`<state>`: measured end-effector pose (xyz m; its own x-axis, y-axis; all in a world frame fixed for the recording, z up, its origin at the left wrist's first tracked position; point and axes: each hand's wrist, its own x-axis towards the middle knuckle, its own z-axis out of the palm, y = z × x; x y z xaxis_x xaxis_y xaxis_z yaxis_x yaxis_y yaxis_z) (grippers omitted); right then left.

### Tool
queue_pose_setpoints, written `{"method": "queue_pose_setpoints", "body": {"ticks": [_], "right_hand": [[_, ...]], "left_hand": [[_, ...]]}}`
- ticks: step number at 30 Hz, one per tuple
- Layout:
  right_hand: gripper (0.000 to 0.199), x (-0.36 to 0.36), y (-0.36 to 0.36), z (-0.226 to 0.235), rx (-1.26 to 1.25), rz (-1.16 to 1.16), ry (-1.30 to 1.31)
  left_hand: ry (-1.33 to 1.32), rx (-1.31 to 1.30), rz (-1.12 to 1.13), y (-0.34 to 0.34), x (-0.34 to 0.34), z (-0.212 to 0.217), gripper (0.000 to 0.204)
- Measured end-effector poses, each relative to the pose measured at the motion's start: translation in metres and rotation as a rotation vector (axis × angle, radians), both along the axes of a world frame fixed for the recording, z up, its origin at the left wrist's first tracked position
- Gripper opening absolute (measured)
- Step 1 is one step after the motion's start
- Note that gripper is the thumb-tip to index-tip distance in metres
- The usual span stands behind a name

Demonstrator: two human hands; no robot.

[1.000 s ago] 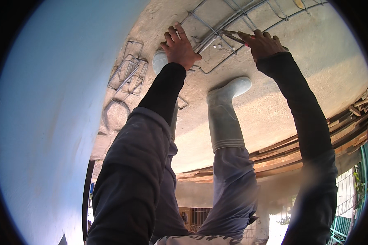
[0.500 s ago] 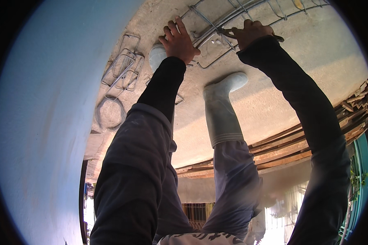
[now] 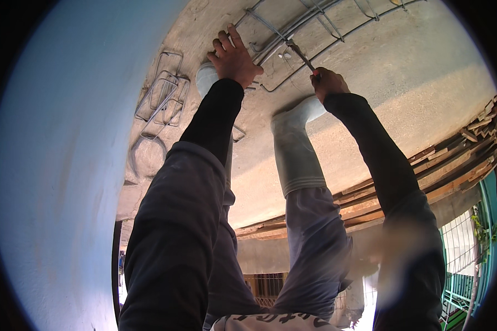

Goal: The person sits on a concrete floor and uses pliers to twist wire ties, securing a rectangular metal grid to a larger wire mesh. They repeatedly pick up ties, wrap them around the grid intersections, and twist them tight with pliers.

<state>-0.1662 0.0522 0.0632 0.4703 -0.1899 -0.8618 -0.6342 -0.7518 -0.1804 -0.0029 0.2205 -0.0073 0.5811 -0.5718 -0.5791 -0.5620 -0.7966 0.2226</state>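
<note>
My right hand is wrapped round the handle of dark pincers, a spot of red showing at the grip. The jaws of the tool meet a crossing of bars in the reinforcing-steel cage, which lies across the concrete at the top. My left hand is over the near left end of the cage, fingers spread and thumb out to the side. Whether its palm presses on a bar is hidden. One grey boot is partly covered by the left hand; the other boot stands below the right hand.
Several bent steel stirrups lie in a heap to the left, with a coil of wire beneath them. A pale blue wall rises close on the left. Long stacked timber planks run along the right side.
My right hand has swung down and toward me, turning the pincers from nearly level to slanting down right from the bars. The left hand stays spread in about the same place.
</note>
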Motion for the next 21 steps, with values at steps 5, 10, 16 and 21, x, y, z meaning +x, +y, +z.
{"method": "queue_pose_setpoints", "body": {"ticks": [5, 10, 16, 21], "right_hand": [[0.032, -0.023, 0.009, -0.023, -0.126, -0.37, -0.064], [0.042, 0.014, 0.014, 0.01, 1.024, -1.721, 0.223], [0.044, 0.027, 0.023, 0.031, 0.813, -1.549, 0.26], [0.033, 0.042, -0.004, 0.05, 0.094, -0.2, -0.069]], "left_hand": [[0.011, 0.005, -0.013, -0.006, 0.0, 0.002, 0.136], [0.0, 0.01, -0.002, -0.001, 0.0, -0.001, 0.136], [-0.013, -0.016, 0.009, -0.006, 0.002, 0.001, 0.136], [-0.012, 0.012, 0.0, -0.003, 0.0, 0.003, 0.136]]}}
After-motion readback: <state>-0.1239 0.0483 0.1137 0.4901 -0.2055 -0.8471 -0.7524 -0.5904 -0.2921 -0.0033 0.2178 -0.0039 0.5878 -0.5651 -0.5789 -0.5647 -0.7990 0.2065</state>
